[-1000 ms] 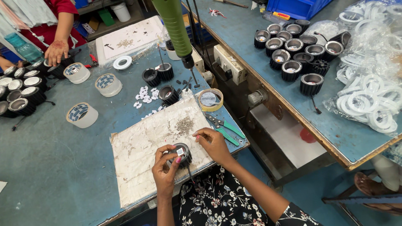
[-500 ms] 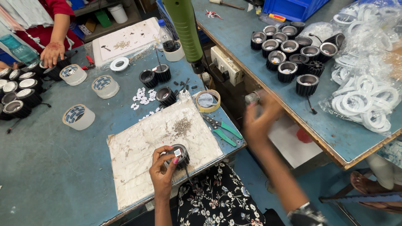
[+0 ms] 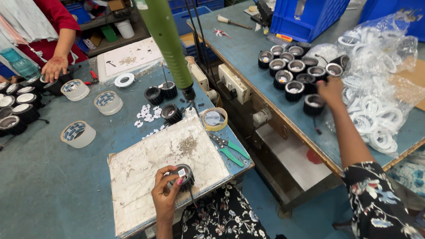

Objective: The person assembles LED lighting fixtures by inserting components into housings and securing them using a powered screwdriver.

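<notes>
My left hand [image 3: 166,197] grips a round black lamp housing [image 3: 183,175] with a small white square part on top, held over a worn white work mat [image 3: 146,177] at the near table edge. My right hand [image 3: 330,90] is stretched out to the other table. It rests among a cluster of black lamp housings [image 3: 294,73], its fingertips at one of them [image 3: 334,70] and its palm beside another [image 3: 313,104]. The back of the hand hides whether the fingers hold anything.
A green powered screwdriver [image 3: 168,44] hangs above the mat. A screw pile [image 3: 188,144], a tape roll [image 3: 214,118] and green-handled pliers [image 3: 230,150] lie nearby. Clear containers [image 3: 79,133] stand on the left. A co-worker's hand [image 3: 54,67] rests far left. A bag of white rings [image 3: 376,119] lies on the right.
My right hand left the housing on the mat and swung right across the gap to the cluster of housings on the other table. My left hand kept hold of its housing.
</notes>
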